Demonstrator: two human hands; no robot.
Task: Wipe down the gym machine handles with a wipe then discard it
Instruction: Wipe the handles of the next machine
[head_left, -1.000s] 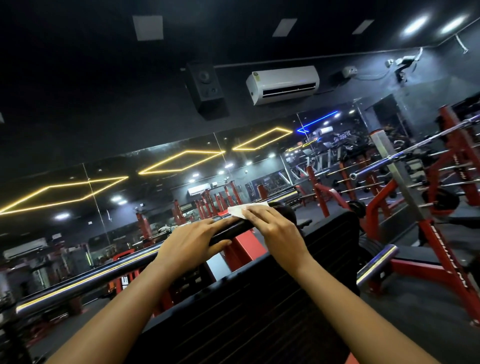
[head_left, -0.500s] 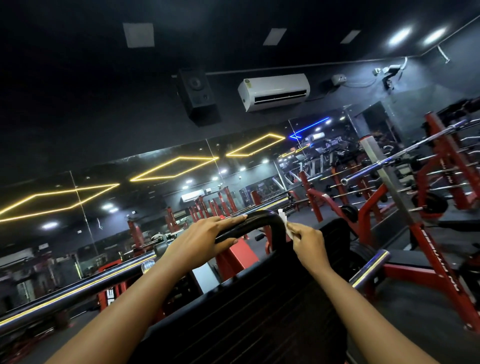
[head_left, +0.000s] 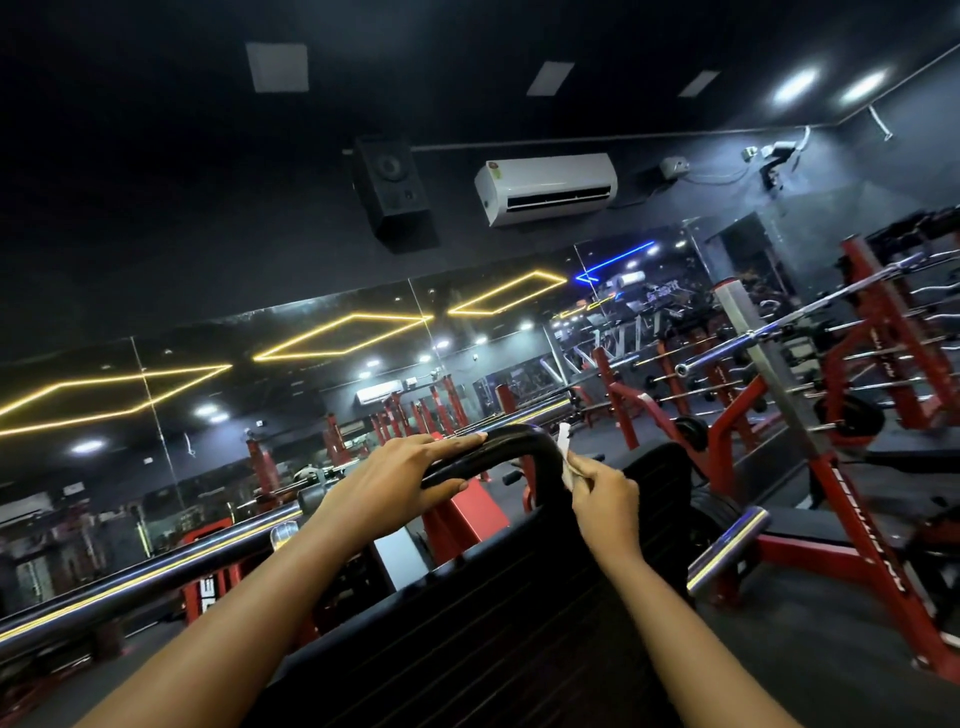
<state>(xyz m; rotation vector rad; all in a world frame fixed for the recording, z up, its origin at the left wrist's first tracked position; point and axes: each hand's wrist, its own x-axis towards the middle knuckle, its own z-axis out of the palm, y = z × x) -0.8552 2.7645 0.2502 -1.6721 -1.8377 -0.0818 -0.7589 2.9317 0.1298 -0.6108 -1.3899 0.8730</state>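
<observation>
Head view: left hand grips black handle; right hand pinches wipe just past left fingertips; red frame lettering unreadable.

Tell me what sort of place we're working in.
Most likely a gym: a red weight rack, a chrome barbell and a mirrored wall.

SUPPORT: dark grey floor is stretching across the lower right and showing again at lower left | RIGHT: a red rack frame is standing on it, base bar lying flat | LOWER LEFT: another red frame is standing on it | LOWER CENTRE: a black ribbed pad is hiding the floor
</observation>
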